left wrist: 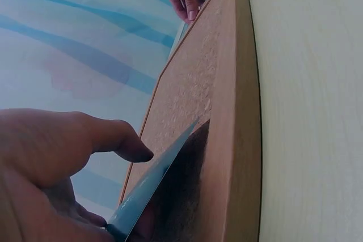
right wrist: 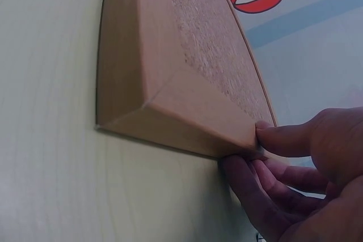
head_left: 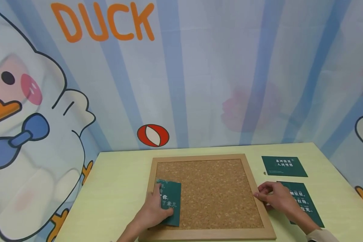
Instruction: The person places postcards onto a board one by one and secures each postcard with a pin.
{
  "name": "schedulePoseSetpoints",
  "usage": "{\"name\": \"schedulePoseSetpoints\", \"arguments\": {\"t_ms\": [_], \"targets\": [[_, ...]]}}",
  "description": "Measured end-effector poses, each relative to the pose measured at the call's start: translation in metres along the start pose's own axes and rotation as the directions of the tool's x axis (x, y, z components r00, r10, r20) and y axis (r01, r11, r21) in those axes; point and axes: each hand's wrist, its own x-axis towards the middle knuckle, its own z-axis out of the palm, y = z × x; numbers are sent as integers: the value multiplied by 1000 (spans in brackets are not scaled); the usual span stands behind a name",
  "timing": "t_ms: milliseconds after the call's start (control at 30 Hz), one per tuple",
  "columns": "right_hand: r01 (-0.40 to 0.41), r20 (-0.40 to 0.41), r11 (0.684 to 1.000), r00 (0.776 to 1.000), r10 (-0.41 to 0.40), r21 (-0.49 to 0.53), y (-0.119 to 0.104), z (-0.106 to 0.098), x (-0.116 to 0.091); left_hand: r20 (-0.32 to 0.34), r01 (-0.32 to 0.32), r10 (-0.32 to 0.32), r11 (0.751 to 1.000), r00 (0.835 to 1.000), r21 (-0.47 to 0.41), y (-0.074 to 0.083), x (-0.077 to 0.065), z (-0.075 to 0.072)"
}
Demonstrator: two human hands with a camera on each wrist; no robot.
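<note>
A cork board (head_left: 217, 195) in a light wooden frame lies on the table. Over its left part my left hand (head_left: 154, 208) holds a dark green card (head_left: 175, 201) with white Chinese characters, thumb across its face. Seen from the left wrist, the card (left wrist: 150, 188) slants up from the board, its shadowed underside showing. My right hand (head_left: 273, 195) grips the right side of the frame. In the right wrist view its thumb (right wrist: 283, 139) rests on the frame's top face and the fingers (right wrist: 249, 191) curl against the outer side, close to the tabletop.
To the right of the board lie two more green cards with white characters, an upper card (head_left: 284, 166) and a lower card (head_left: 308, 205) partly covered by my right hand. A tiny dark object (head_left: 264, 173) sits near the upper card. Behind the table (head_left: 109, 188) hangs a printed duck backdrop (head_left: 205, 84).
</note>
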Motion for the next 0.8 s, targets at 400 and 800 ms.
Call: {"name": "schedulePoseSetpoints", "arguments": {"t_ms": [400, 800], "targets": [[2, 2, 1000, 1000, -2, -6, -1, -1, -1, -9, -14, 15, 988, 1000, 157, -3, -4, 6], [-9, 11, 1000, 1000, 9, 5, -1, -1, 0, -62, -46, 74, 930, 995, 365, -1, -5, 4]]}}
